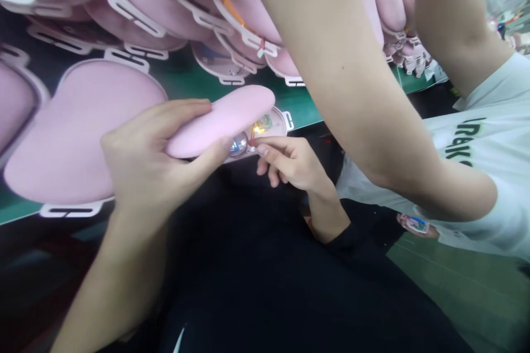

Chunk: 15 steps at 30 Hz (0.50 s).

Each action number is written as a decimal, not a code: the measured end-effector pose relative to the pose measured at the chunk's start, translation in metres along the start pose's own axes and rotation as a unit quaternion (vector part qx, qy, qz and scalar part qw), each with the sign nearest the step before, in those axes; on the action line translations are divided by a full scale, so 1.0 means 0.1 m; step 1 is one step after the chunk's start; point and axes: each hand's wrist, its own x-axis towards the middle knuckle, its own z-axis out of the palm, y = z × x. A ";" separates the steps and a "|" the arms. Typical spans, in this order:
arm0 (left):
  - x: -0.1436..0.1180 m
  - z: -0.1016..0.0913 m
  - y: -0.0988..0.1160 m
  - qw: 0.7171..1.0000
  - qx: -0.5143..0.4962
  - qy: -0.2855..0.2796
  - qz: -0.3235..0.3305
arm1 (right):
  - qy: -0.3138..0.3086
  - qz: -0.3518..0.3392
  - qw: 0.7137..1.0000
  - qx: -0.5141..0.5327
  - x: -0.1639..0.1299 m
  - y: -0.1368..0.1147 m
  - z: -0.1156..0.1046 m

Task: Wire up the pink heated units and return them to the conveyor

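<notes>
My left hand [149, 154] grips a smooth pink cushioned shell [226, 118], thumb at its lower edge and fingers over the top. Its cover is tilted up from a pale pink inner half [279, 121] with a strap slot at its end. Inside that half are a lit yellow spot, a circuit board [264, 123], and a round shiny part [239, 145]. My right hand [296, 162] is closed at the opening, thumb and forefinger pinched at a small white connector [251, 149] beside a red wire. The fingertips partly hide what is held.
Another person's forearm [331, 60] reaches across from the right, above my right hand. Many similar pink shells [186, 0] are piled along the green bench top [178, 85]. A larger pink shell [83, 127] lies left of my left hand, at the bench edge.
</notes>
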 end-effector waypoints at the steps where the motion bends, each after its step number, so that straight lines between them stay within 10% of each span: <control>1: 0.00 0.00 0.00 1.000 -0.002 0.001 0.003 | -0.016 0.014 0.999 0.042 0.03 0.00 0.04; 7: 0.00 0.01 -0.02 1.000 -0.003 0.005 0.018 | -0.031 -0.002 0.993 0.117 0.17 0.06 0.06; 11: 0.01 0.03 -0.04 0.998 0.023 0.007 0.051 | 0.059 -0.116 0.988 -0.087 0.20 -0.05 -0.14; 15: 0.01 0.04 -0.05 0.998 0.042 -0.002 0.054 | 0.131 -0.200 0.915 -0.325 0.33 -0.12 -0.29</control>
